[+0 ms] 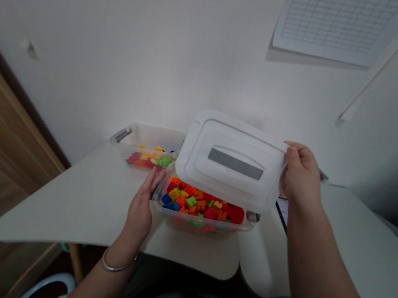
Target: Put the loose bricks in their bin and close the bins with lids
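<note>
A clear plastic box (194, 224) full of red, orange, yellow, green and blue building blocks (195, 203) stands at the table's front. Above it a white lid (196, 164) with a grey strip is tilted, covering the back of the box from sight. My right hand (301, 174) pinches the lid's right end between thumb and fingers. At the box's left end, my left hand (142, 208) lies against the grey latch, its fingers stretched out rather than wrapped round. A silver bangle (118, 268) circles the left wrist.
Behind to the left, a second clear box (136, 133) holds fewer blocks and reaches behind the lid. A dark-edged device (282, 211) lies partly hidden under my right arm. The white table (79, 200) meets the wall, where a printed grid sheet (335, 19) hangs.
</note>
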Tool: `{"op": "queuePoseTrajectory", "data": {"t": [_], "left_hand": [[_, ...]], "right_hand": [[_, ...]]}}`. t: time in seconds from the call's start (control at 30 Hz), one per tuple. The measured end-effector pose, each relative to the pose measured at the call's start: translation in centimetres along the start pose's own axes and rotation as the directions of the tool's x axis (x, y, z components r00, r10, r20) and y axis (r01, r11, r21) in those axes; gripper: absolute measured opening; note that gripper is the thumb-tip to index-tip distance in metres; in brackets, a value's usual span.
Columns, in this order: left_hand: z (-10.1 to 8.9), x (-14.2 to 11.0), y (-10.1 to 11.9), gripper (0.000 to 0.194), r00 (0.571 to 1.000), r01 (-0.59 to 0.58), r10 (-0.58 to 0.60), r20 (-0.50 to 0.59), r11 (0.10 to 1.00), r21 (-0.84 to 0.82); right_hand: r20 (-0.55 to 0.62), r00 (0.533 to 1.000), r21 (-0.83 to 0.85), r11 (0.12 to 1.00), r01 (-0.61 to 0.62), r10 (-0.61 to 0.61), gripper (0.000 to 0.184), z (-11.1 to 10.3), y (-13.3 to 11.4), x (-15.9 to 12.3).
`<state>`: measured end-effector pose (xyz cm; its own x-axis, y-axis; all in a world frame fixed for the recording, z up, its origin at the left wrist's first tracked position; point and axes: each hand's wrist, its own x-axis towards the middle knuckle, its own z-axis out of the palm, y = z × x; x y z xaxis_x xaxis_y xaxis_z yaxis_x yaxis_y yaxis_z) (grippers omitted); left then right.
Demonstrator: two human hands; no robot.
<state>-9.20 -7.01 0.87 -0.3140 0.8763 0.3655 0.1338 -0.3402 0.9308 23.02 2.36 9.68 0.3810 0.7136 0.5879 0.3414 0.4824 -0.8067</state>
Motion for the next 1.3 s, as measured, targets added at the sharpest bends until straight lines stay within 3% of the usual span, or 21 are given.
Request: {"op": "queuePoseTrajectory", "data": {"t": [0.07,0.17,0.3,0.5,0.63,0.93,1.1,1.3], "left_hand": [[0.6,-0.2,-0.3,0.072,1.0,0.014,-0.014,0.018,0.999,-0.036],[1.3,-0.5,-0.3,0.074,1.0,0.012,-0.011,0.024,0.999,-0.039],[1.9,-0.9,0.2,0.072,0.998,-0.035,0.035,0.048,0.999,-0.015],[2.1,-1.1,-0.2,0.067,0.99,-0.132,0.127,0.054,0.985,0.115],[2.1,-0.8,-0.7,0.068,0.983,-0.18,0.173,0.054,0.968,0.176],[2.3,-0.9,-0.3,0.065,0.974,-0.223,0.209,0.088,0.952,0.21],[2.4,-1.0,-1.1,0.065,0.956,-0.294,0.286,0.069,0.925,0.24],[2.3,-1.3,-1.9,0.055,0.933,-0.36,0.351,0.078,0.9,0.245]], "right_hand": [[0.12,0.981,0.032,0.987,-0.156,0.151,0.029,0.5,1.2,0.4],[0.264,0.908,0.019,0.94,-0.34,0.324,0.027,1.2,2.5,0.6],[0.291,0.866,-0.1,0.913,-0.395,0.406,0.026,1.8,3.2,0.2],[0.418,0.81,-0.281,0.906,-0.316,0.411,0.029,1.4,3.2,-0.8],[0.436,0.82,-0.392,0.899,-0.198,0.371,0.031,0.8,3.0,-1.2],[0.412,0.827,-0.568,0.818,-0.095,0.382,0.03,0.9,2.7,-2.3],[0.482,0.783,-0.566,0.822,-0.064,0.392,0.031,1.3,2.8,-2.4],[0.526,0.778,-0.526,0.85,-0.02,0.344,0.029,1.1,1.8,-3.0]]}}
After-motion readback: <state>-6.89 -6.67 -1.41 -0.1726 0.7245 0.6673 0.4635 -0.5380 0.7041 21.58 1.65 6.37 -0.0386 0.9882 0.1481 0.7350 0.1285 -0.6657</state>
